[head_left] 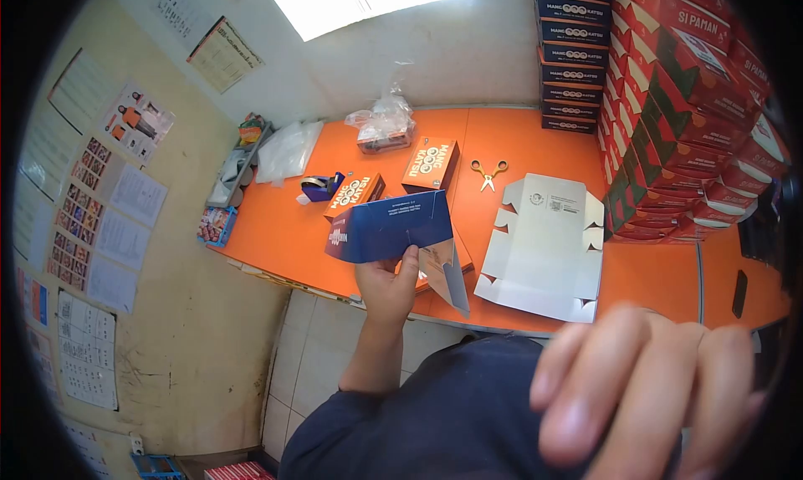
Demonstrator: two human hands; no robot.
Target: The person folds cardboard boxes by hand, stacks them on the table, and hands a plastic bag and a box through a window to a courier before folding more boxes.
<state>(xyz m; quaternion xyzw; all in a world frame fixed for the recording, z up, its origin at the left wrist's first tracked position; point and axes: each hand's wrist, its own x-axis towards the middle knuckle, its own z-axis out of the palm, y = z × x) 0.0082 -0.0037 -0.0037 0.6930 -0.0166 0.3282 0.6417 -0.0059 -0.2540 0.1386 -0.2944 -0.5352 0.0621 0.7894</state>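
My left hand [387, 291] grips a partly folded dark blue carton [393, 227] from below, thumb on its blue side. One end of the carton stands open, with bare brown board and a flap hanging down at its right. Close to the camera is my right hand [648, 388], large and blurred, its bent fingers apart and no object visible in them. A flat, unfolded pale carton sheet [542, 246] lies on the orange table [493, 129] beyond the right hand. Two orange-topped boxes, one nearer [355, 194] and one farther [431, 164], sit behind the held carton.
Scissors [488, 176] and a blue tape dispenser [320, 187] lie on the table. Clear plastic bags [288, 151] and a plastic-wrapped bundle [383, 127] are at the back. Dark boxes [573, 53] and red boxes [686, 104] stand in tall stacks at the right.
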